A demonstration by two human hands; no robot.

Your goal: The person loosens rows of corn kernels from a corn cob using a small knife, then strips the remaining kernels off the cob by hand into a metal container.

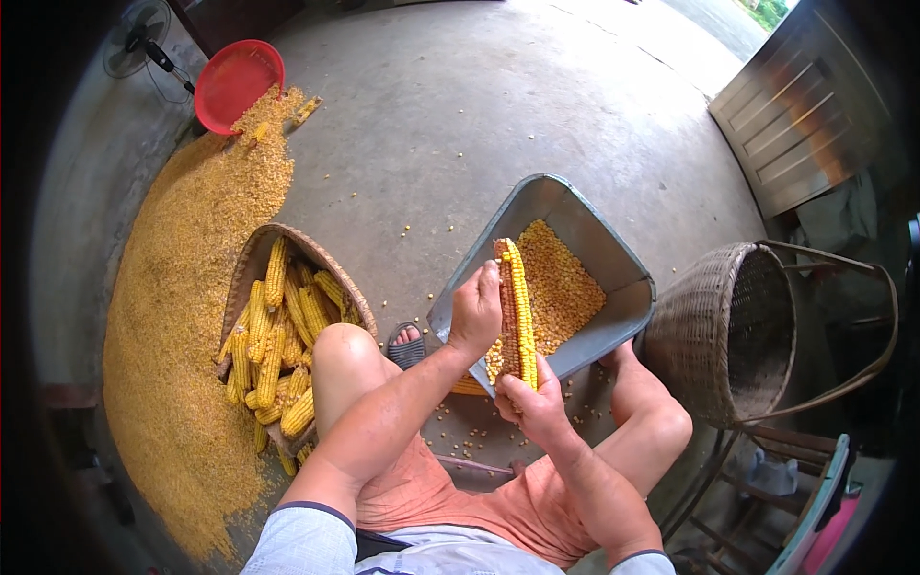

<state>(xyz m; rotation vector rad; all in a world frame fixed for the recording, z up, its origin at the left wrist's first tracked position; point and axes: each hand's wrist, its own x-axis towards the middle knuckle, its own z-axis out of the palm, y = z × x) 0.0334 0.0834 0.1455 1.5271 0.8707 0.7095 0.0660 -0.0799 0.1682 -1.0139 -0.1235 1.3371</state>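
Between my knees, a partly shelled corn cob [519,316] is held lengthwise over a grey metal scoop-shaped bin [625,316]. Yellow kernels cover its right side, while bare reddish-brown cob shows on the left. My right hand [537,402] grips the near end of the cob. Up at the far end, my left hand [476,305] is curled against the cob's left side, thumb by the kernels; its fingertips are hidden. Loose corn kernels [557,287] lie in the bin.
At left, a woven basket [248,266] holds several whole corn cobs [269,359], beside a large kernel heap [165,345]. A red basin [233,83] tips onto the heap near a fan [138,37]. At right are a handled wicker basket [690,330] and a wooden chair [762,496].
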